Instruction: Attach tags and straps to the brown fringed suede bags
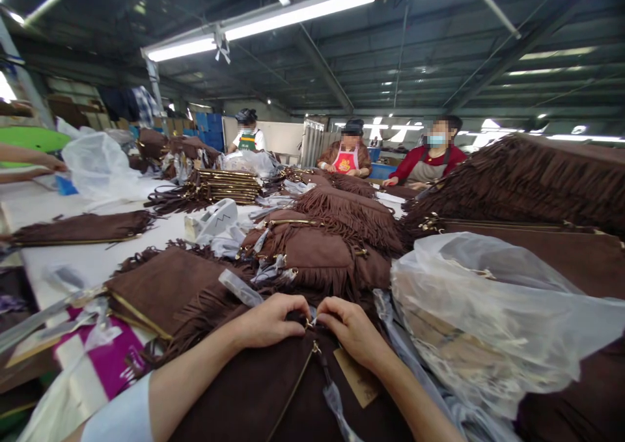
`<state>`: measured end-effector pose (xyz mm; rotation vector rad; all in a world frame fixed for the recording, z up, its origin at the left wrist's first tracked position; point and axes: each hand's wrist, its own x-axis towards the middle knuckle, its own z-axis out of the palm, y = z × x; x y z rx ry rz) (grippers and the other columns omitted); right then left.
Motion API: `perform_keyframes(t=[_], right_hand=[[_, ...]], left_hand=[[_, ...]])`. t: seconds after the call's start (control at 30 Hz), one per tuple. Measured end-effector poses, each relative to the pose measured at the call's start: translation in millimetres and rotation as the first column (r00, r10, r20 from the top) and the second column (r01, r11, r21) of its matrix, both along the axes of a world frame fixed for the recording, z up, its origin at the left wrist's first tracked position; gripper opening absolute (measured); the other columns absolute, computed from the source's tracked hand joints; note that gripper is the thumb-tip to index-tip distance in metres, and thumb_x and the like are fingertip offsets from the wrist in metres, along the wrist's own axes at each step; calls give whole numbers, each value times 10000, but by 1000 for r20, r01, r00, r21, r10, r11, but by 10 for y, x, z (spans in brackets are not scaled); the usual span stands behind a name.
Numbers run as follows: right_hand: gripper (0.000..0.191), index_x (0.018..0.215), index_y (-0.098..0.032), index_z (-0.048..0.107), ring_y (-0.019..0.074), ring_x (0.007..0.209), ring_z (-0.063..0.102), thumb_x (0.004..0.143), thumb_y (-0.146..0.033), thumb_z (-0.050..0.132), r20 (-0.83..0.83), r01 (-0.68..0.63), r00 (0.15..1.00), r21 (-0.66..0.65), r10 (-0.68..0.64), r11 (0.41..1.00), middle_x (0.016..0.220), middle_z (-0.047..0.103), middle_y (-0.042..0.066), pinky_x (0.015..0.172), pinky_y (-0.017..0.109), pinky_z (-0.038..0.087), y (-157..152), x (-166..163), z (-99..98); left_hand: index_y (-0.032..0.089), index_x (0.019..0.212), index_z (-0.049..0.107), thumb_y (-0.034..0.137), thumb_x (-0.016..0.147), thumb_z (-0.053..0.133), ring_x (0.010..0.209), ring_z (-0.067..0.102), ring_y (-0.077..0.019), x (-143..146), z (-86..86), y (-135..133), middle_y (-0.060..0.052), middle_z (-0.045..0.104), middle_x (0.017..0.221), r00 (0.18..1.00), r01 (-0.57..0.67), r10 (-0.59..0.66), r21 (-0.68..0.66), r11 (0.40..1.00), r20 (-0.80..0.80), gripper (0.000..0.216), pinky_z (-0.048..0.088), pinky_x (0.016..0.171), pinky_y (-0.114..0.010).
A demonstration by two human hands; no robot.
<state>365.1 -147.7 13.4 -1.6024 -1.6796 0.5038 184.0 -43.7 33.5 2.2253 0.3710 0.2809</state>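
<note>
A brown suede fringed bag (273, 396) with a gold zipper lies right in front of me. My left hand (271, 321) and my right hand (349, 328) rest on its top edge, fingers curled, pinching a small gold metal fitting (309, 323) between them. A tan paper tag (359, 377) and a clear plastic strip (336, 403) hang on the bag below my right wrist. Another fringed bag (170, 286) lies just to the left, with a clear plastic sleeve (239, 287) on it.
Heaps of brown fringed bags (342, 234) cover the long white table (73, 260). A crumpled clear plastic bag (488, 318) lies at right. Three people work at the far end; another person's arm (29, 162) reaches in at left. Purple packaging (105, 357) lies at lower left.
</note>
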Motion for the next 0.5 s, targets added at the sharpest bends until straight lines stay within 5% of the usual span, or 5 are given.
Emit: perform_keyframes(t=[0.5], right_hand=[[185, 732, -188, 640, 185, 761, 595, 848, -267, 521, -158, -90, 984, -12, 87, 996, 757, 650, 11, 713, 257, 420, 13, -15, -77]], left_hand=[[177, 947, 582, 133, 750, 609, 859, 565, -168, 19, -59, 13, 14, 617, 892, 998, -33, 37, -81, 996, 55, 204, 435, 794, -263]])
